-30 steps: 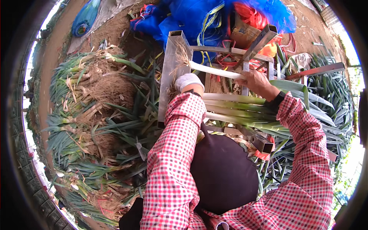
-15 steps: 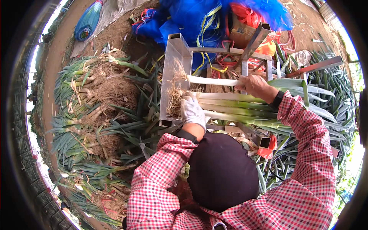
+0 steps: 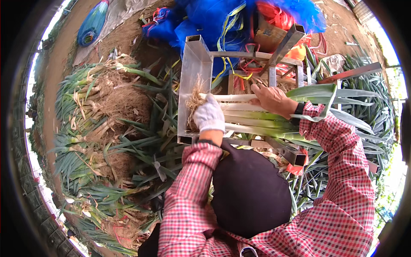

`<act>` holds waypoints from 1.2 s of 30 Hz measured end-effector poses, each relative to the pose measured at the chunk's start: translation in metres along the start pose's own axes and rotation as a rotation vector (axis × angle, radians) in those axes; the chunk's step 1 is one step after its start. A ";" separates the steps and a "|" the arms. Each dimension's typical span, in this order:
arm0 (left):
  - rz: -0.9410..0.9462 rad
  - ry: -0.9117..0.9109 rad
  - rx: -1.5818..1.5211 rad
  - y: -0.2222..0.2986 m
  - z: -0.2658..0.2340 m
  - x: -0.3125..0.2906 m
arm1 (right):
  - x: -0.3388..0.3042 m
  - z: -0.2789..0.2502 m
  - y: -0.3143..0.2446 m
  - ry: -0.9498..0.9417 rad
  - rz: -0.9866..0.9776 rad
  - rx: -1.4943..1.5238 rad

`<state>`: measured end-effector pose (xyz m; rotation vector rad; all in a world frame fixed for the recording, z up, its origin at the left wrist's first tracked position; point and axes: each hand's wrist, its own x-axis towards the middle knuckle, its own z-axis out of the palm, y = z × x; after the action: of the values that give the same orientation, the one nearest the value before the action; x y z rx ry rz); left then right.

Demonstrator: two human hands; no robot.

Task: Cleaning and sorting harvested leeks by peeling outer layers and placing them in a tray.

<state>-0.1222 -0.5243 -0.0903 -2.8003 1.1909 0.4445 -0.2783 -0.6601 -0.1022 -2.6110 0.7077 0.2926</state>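
My left hand (image 3: 209, 115), in a white glove, is closed around the root ends of several leeks. Their brown, stringy roots (image 3: 193, 99) stick out beside it against the metal end plate. Bare, my right hand (image 3: 276, 101) grips the topmost leek (image 3: 233, 98) partway along its white shaft; its fingertips are partly hidden. That leek lies along the far side of a row of leeks (image 3: 252, 121), roots to the left and green leaves to the right. Under the row stands a metal frame (image 3: 198, 64) with an upright plate at its left end.
Piled leeks (image 3: 107, 98) with tangled roots lie on the left. Many green leaves (image 3: 364, 103) spread on the right. Behind the frame are blue netting (image 3: 209, 21) and red plastic strips (image 3: 276, 17). Square metal bars (image 3: 284, 47) jut up from the frame.
My right hand has lowered the topmost leek beside the row and shifted slightly left. My left hand has moved up to its root end.
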 end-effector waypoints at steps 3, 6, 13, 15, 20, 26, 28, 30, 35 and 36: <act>0.100 0.076 0.089 0.005 0.008 0.022 | -0.006 0.004 0.012 0.117 -0.059 0.087; 0.249 0.346 0.242 0.010 0.021 0.024 | -0.006 0.008 0.014 0.142 -0.079 0.140; 0.488 0.439 -0.328 -0.008 0.056 0.042 | -0.014 -0.006 0.018 -0.037 -0.129 0.015; 0.553 0.440 -0.203 -0.003 0.054 0.035 | -0.030 -0.011 0.045 0.136 -0.304 -0.193; 0.505 0.345 -0.098 -0.003 0.051 0.030 | -0.072 -0.051 0.098 0.083 0.018 -0.254; 0.527 0.494 -0.121 -0.001 0.055 0.032 | -0.070 -0.048 0.115 -0.045 -0.077 -0.086; 0.508 0.344 -0.116 -0.002 0.051 0.032 | -0.073 -0.046 0.110 -0.212 -0.018 0.025; 0.505 0.359 -0.122 -0.002 0.050 0.031 | -0.076 -0.043 0.100 -0.316 0.038 0.028; 0.504 0.397 -0.079 -0.002 0.052 0.032 | -0.074 -0.036 0.088 -0.092 -0.099 -0.298; 0.505 0.388 -0.087 -0.001 0.051 0.031 | -0.074 -0.032 0.084 0.069 -0.202 -0.374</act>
<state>-0.1136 -0.5361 -0.1483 -2.7071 2.0169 -0.0398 -0.3819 -0.7085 -0.0798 -3.0329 0.4372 0.2978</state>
